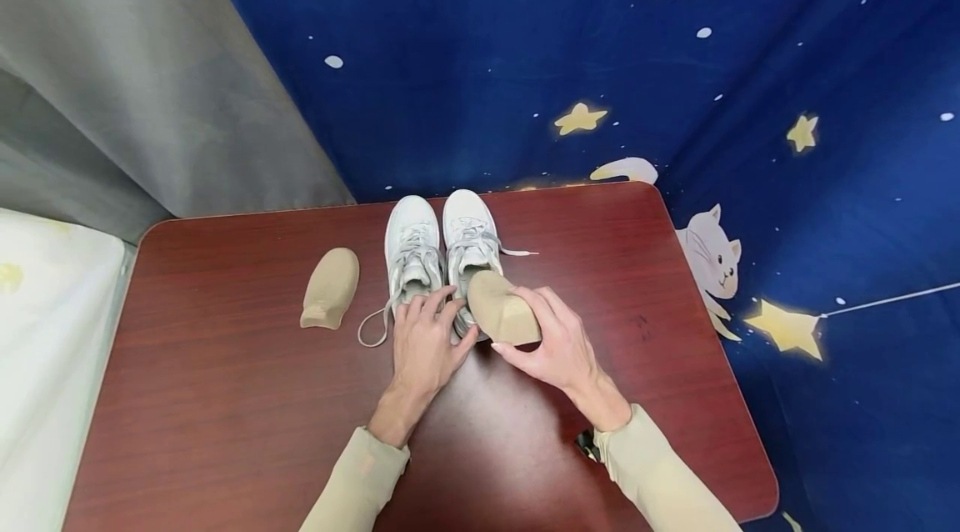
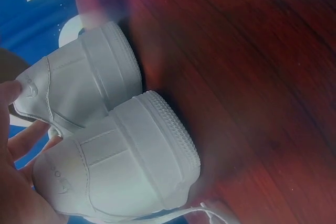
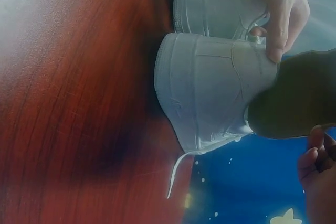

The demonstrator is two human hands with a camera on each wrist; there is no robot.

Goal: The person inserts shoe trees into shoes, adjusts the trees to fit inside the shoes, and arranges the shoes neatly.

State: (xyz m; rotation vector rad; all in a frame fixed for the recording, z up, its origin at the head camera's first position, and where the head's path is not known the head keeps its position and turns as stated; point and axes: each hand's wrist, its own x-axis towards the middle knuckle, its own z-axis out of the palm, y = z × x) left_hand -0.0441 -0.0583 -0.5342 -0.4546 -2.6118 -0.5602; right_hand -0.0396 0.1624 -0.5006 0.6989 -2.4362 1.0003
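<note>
Two white lace-up sneakers stand side by side at the table's far edge, toes away from me. My left hand (image 1: 423, 348) reaches over the left sneaker (image 1: 411, 219) and grips the heel collar of the right sneaker (image 1: 467, 211), its thumb at the back of the heel (image 3: 257, 59). In my right hand (image 1: 558, 344) is a beige, toe-shaped shoe tree (image 1: 495, 307), held by its wide end between thumb and fingers. It is tilted, its rounded end at the right sneaker's opening. A matching shoe tree (image 1: 332, 286) lies left of the sneakers.
The dark red wooden table (image 1: 247, 399) has rounded corners. A loose lace (image 1: 369, 332) loops out beside the left sneaker, and another lace end (image 1: 521, 253) sticks out right of the right sneaker. Behind hang a blue star-patterned curtain (image 1: 465, 57) and a grey curtain (image 1: 150, 73).
</note>
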